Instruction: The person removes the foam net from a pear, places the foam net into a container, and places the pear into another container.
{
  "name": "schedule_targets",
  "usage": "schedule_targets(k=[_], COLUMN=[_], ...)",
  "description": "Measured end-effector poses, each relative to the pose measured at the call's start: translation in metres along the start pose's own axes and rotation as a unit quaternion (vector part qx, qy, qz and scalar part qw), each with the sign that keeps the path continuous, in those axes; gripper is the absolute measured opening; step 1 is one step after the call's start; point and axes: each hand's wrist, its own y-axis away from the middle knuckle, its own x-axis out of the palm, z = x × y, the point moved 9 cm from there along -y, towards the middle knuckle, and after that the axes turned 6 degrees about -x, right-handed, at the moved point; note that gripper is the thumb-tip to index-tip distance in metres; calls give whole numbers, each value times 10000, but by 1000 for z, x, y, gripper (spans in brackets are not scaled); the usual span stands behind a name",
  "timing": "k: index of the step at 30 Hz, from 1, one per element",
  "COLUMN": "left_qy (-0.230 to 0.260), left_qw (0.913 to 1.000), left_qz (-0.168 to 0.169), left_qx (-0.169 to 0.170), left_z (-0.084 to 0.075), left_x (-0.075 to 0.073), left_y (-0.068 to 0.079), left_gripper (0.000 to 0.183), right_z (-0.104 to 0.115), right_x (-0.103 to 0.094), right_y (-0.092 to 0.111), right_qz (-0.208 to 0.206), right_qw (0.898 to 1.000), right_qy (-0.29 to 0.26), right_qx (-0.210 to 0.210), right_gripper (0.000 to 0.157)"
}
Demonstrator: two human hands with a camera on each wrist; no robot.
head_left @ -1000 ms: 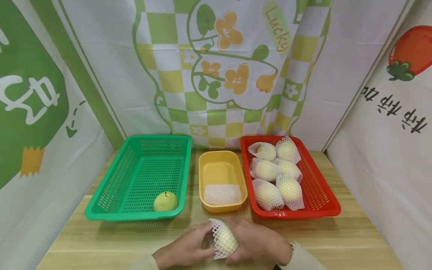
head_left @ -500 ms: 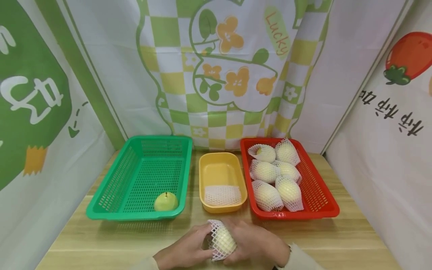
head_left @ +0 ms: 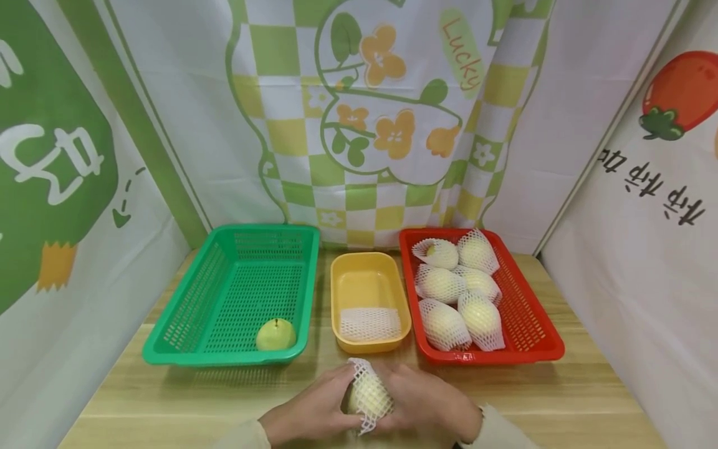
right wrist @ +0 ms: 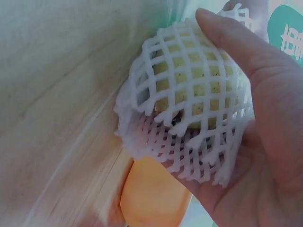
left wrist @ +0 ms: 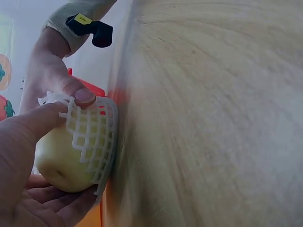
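Between both hands, near the table's front edge, is a pale yellow-green pear (left wrist: 61,156) partly inside a white foam net sleeve (right wrist: 189,80). My left hand (head_left: 314,405) grips the pear from the left, its thumb on the net's edge and its fingers curled beneath in the left wrist view. From the other side my right hand (head_left: 417,402) holds the netted pear, thumb along the foam. One end of the pear is bare in the left wrist view; loose netting hangs past the other end in the right wrist view.
A green basket (head_left: 230,358) at left holds one bare pear (head_left: 276,335). In the middle, a yellow tray (head_left: 364,280) contains flat white foam netting (head_left: 370,324). The red basket (head_left: 527,299) at right holds several netted pears (head_left: 481,319). Printed curtains enclose the table.
The net has shifted on the pear, baring more of its left side in the head view. My left hand has moved slightly right, closer to my right hand. The baskets stay put.
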Motion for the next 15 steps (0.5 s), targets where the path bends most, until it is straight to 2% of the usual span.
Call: schedule_targets(k=[10,15], left_qy=[257,541], left_qw=[9997,9985], left_qz=[-47,-34], left_qx=[-11,-81], left_z=[2,6], left_x=[-5,-10], left_y=[5,7], left_gripper=[55,56], right_z=[1,5], right_x=[-4,-9], right_y=[-1,-2], right_qz=[-112,-180], right_qw=[9995,9991], right_qy=[-293,-251], right_qx=[13,-298], right_gripper=[85,63])
